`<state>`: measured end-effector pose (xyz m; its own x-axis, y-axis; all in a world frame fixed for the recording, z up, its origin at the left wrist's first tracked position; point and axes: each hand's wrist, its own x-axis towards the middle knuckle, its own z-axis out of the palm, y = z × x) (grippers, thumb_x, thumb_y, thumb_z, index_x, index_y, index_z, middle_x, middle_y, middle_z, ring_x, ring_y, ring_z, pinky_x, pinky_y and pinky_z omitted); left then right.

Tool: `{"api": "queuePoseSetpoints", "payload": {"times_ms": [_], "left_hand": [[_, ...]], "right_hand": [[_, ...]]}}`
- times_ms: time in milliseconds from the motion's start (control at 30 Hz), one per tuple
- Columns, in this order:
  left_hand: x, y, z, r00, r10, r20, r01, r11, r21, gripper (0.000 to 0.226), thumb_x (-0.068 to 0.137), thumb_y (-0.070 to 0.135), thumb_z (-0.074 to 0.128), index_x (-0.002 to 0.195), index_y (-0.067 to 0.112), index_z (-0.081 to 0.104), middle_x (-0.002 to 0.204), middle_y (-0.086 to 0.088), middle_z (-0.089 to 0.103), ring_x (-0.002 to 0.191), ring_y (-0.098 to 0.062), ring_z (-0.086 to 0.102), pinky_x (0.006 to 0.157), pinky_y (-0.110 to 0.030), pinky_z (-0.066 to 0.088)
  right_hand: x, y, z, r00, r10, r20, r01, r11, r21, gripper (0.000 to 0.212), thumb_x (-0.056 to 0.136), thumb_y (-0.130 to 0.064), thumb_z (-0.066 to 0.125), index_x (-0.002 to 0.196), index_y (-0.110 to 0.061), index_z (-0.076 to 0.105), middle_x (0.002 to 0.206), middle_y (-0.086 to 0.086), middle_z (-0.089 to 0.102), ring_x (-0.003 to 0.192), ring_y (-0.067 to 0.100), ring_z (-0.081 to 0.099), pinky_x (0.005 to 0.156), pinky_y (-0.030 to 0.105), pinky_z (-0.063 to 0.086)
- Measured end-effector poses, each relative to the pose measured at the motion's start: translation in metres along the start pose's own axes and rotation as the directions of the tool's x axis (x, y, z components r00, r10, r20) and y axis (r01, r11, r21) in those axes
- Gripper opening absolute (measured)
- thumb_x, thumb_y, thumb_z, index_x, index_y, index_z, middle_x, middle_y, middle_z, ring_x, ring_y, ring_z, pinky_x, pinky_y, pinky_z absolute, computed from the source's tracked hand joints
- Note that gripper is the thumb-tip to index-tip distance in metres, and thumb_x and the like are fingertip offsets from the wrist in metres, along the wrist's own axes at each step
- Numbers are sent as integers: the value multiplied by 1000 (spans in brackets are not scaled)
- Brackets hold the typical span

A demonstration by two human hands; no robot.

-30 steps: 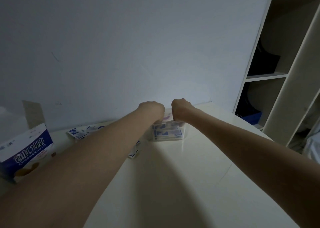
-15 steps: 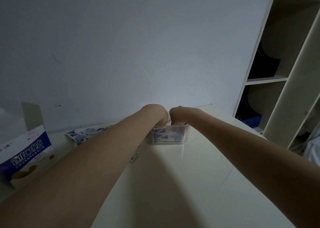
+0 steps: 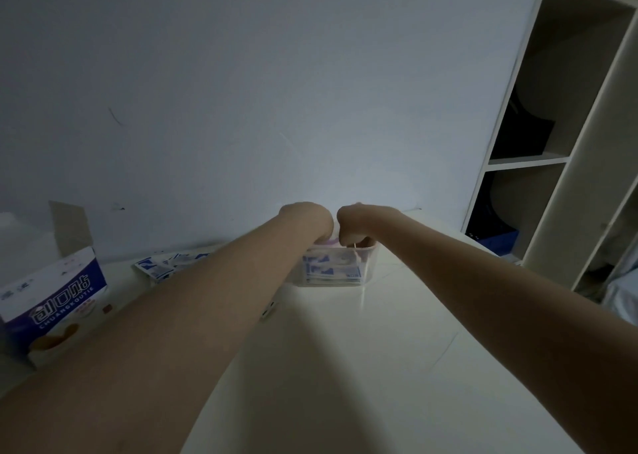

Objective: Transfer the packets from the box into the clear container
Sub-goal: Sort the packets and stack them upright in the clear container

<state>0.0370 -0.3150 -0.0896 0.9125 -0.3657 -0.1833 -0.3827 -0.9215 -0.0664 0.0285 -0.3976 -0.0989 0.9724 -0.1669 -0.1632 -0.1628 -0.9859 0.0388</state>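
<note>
- Both hands reach into the top of the clear container (image 3: 340, 267) on the white bench (image 3: 379, 367); the left hand (image 3: 307, 220) and right hand (image 3: 355, 224) show only their backs.
- Fingers are hidden below the rim, so their pose cannot be told.
- Blue-and-white packets (image 3: 331, 274) show dimly through the container wall.
- More loose packets (image 3: 165, 265) lie left, partly behind the forearm.
- The box (image 3: 51, 298) is cut off at the left edge.

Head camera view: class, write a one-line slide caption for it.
Both hands, left hand and right hand, reach into the clear container of packets; loose packets and box lie left.
</note>
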Motion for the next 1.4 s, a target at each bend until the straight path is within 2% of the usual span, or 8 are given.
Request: {"api": "queuePoseSetpoints", "payload": {"times_ms": [233, 467, 700, 867, 1000, 1167, 1300, 1400], "left_hand": [[-24, -38, -23, 972, 10, -233, -37, 993, -109, 15, 92, 8, 42, 79, 10, 50, 83, -4, 73, 74, -17, 64, 79, -30, 52], [-83, -113, 11, 997, -25, 79, 31, 996, -84, 19, 90, 17, 55, 104, 7, 63, 67, 2, 66, 58, -9, 57, 57, -21, 43], [-116, -164, 65, 949, -134, 286, 155, 987, -49, 34, 78, 35, 72, 76, 9, 51, 93, -8, 52, 84, -25, 58, 72, -33, 56], [-122, -180, 80, 982, -94, 165, 122, 978, -170, 36, 80, 29, 71, 103, 3, 63, 92, -9, 62, 64, -14, 50, 52, -20, 40], [-117, -193, 85, 995, -52, 82, 78, 928, -364, 30, 80, 25, 72, 61, 13, 53, 61, -2, 54, 50, -10, 47, 44, -17, 37], [-124, -189, 73, 989, -129, -73, 30, 660, -751, 22, 86, 12, 66, 65, 11, 58, 61, -3, 59, 45, -7, 54, 38, -8, 41], [-121, -178, 65, 978, -201, -50, 9, 284, -959, 10, 87, 4, 61, 78, 2, 60, 64, -10, 65, 38, -3, 59, 42, -13, 51], [-120, -166, 65, 984, -169, -53, -33, 116, -993, 4, 86, -2, 60, 82, -1, 60, 76, -13, 66, 45, -6, 65, 53, -15, 56]], "right_hand": [[-26, -23, -47, 955, -79, -285, 174, 928, 328, 13, 90, -7, 52, 84, 2, 60, 83, 13, 67, 44, 12, 60, 61, 26, 56], [-76, -94, -4, 899, -416, -134, 437, 844, 310, 17, 89, -11, 53, 84, -3, 67, 80, 9, 70, 61, 15, 65, 76, 24, 56], [-85, -140, 55, 892, -426, -149, 449, 872, 195, 51, 74, -39, 73, 104, 1, 61, 102, 17, 65, 89, 28, 60, 64, 28, 39], [-77, -138, 57, 945, -322, -65, 318, 849, 423, 37, 75, -12, 74, 105, 7, 64, 71, 9, 60, 39, 7, 52, 47, 18, 46], [-75, -121, 51, 969, -240, -67, 240, 833, 499, 22, 73, -6, 75, 93, 1, 69, 57, 2, 54, 38, 6, 52, 46, 16, 48], [-74, -101, 34, 981, -139, -132, 192, 694, 694, 10, 76, -4, 72, 81, 1, 65, 64, 6, 57, 52, 14, 53, 39, 14, 45], [-80, -97, 20, 976, -138, -169, 200, 256, 946, 11, 79, 2, 68, 76, -5, 60, 75, 11, 60, 63, 18, 56, 59, 19, 53], [-87, -102, 24, 966, -240, -96, 158, 255, 954, 7, 78, 2, 68, 79, -4, 64, 77, 8, 63, 73, 17, 57, 72, 24, 51]]}}
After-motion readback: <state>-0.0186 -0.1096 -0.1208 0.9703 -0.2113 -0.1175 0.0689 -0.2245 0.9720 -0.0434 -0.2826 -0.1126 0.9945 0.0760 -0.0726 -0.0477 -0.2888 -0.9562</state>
